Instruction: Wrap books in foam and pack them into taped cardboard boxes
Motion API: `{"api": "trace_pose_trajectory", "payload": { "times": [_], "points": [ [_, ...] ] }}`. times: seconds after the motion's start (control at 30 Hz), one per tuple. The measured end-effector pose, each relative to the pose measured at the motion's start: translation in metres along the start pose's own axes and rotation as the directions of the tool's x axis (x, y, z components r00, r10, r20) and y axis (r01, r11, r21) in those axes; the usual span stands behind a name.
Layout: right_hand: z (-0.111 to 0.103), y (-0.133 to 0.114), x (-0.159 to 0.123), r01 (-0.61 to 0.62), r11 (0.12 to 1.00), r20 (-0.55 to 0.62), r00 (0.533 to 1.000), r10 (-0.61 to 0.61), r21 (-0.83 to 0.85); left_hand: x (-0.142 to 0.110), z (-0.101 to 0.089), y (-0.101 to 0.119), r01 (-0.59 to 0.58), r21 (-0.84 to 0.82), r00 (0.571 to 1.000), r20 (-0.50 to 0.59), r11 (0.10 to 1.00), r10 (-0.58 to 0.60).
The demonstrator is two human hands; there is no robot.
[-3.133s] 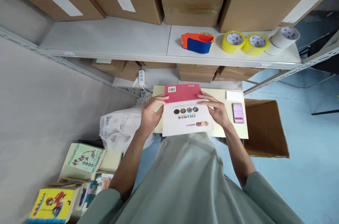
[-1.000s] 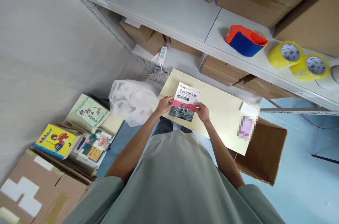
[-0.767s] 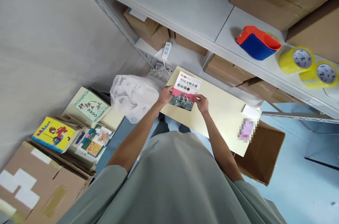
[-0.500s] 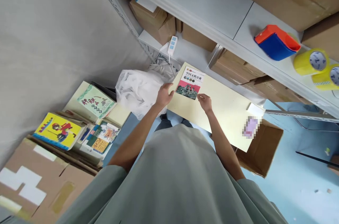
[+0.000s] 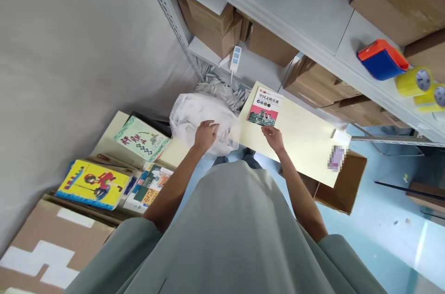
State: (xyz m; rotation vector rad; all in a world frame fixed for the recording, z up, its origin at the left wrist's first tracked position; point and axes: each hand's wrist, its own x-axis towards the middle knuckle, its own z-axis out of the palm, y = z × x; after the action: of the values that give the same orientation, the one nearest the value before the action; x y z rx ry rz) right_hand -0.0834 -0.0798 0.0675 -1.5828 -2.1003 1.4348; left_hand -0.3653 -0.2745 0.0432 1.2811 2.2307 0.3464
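A book (image 5: 265, 106) with a white and pink cover lies flat on the pale yellow tabletop (image 5: 302, 141). My right hand (image 5: 272, 138) is at its lower edge, with thumb and fingertips pinched together; whatever may be between them is too small to make out. Over the white translucent plastic bag (image 5: 187, 115), my left hand (image 5: 206, 135) is held with its fingers stretched out and apart. The bag is stuffed with white material and stands against the table's left end.
Stacks of books, one with a yellow cover (image 5: 93, 184), stand at left beside a cardboard box (image 5: 31, 224). Shelves (image 5: 264, 2) with cartons run along the back. A power strip (image 5: 235, 59) and yellow tape rolls (image 5: 413, 81) rest there. An open carton (image 5: 342, 187) is below the table's right end.
My left hand has moved from the book's left side out over the plastic bag. My right hand has shifted from the book's right corner to below its lower edge. The view has turned slightly.
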Motion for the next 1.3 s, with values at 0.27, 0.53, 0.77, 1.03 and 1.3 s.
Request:
{"api": "trace_pose_trajectory", "payload": {
  "times": [0.27,0.53,0.77,1.03,1.3],
  "points": [
    [0.047,-0.109,-0.005,0.292,0.956,0.052,0.955,-0.292,0.001,-0.005,-0.089,-0.006,-0.167,-0.294,0.944,-0.323,0.941,0.067],
    [0.074,-0.249,-0.011,0.597,0.800,0.165,0.785,-0.598,0.057,-0.006,-0.168,0.004,-0.296,-0.628,0.835,-0.536,0.720,-0.124],
    [0.083,-0.310,-0.027,0.687,0.718,0.257,0.679,-0.688,0.110,-0.021,-0.230,0.030,-0.385,-0.681,0.809,-0.574,0.623,-0.127],
    [0.062,-0.341,-0.028,0.770,0.630,0.049,0.629,-0.776,0.100,-0.036,-0.280,0.065,-0.535,-0.663,0.769,-0.639,0.524,-0.022],
    [0.011,-0.370,-0.030,0.782,0.564,-0.071,0.599,-0.798,0.264,-0.024,-0.294,0.063,-0.630,-0.597,0.742,-0.652,0.497,0.156]
  ]
}}
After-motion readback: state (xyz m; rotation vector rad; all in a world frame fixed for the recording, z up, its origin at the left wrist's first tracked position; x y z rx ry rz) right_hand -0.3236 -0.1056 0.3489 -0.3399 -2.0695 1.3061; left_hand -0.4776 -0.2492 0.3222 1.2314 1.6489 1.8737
